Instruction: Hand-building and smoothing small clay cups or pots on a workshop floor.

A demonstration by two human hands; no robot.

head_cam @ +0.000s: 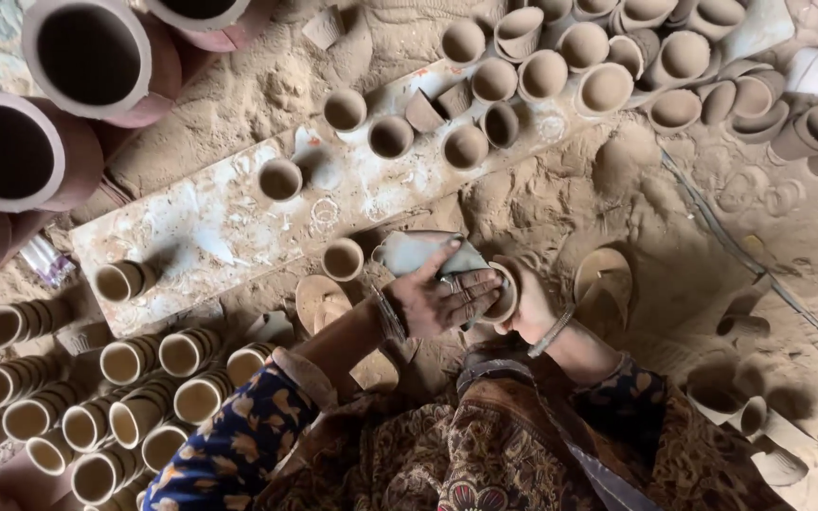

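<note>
My right hand [532, 308] grips a small clay cup [504, 293]; my left hand [442, 301] presses a cloth [418, 251] against it. Light, fragile: I'd cradle its wall.

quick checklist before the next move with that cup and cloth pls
1. Cup secure in right hand: ok, fingers wrap it.
2. Cloth under left hand: ok, hand presses it by the cup.
3. Cup free of cracks: cannot tell, mostly hidden by the hands.
4. Free spot on the board: ok, its near half is mostly bare.
5. Nearest loose cup apart from the hands: ok, a gap shows.
6. Stacked cups by the left elbow: not ok, very close to the sleeve.
</note>
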